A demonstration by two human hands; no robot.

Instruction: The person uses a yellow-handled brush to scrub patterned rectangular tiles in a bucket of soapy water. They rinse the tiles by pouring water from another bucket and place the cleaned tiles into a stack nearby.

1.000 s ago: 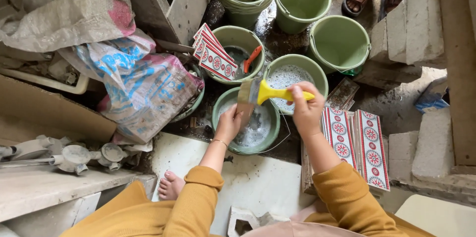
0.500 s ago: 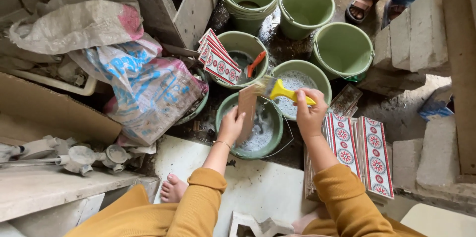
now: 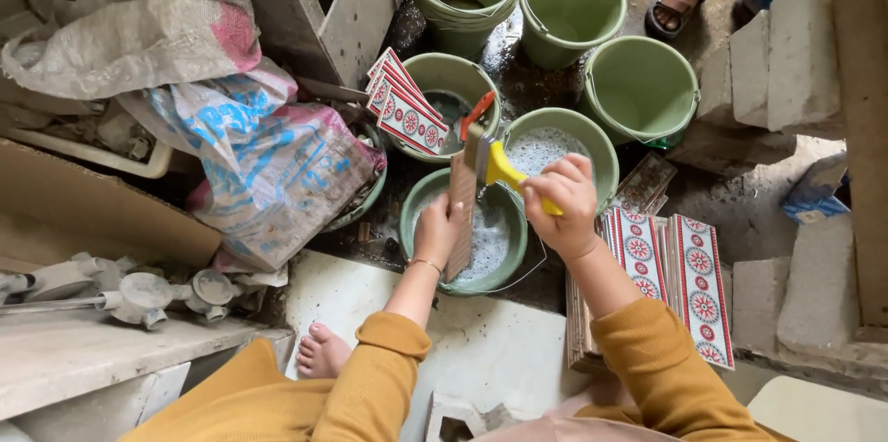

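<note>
While upright, tile (image 3: 461, 211) in left hand (image 3: 437, 231) | brush (image 3: 488, 161) handle points right

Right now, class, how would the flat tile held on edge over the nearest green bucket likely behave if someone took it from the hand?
The flat rectangular tile would probably stay stiff: it stands straight on edge in the left hand. It may be slippery, since the yellow-handled brush touches it above the green bucket of cloudy liquid. It looks thin, so likely chips if dropped.
</note>
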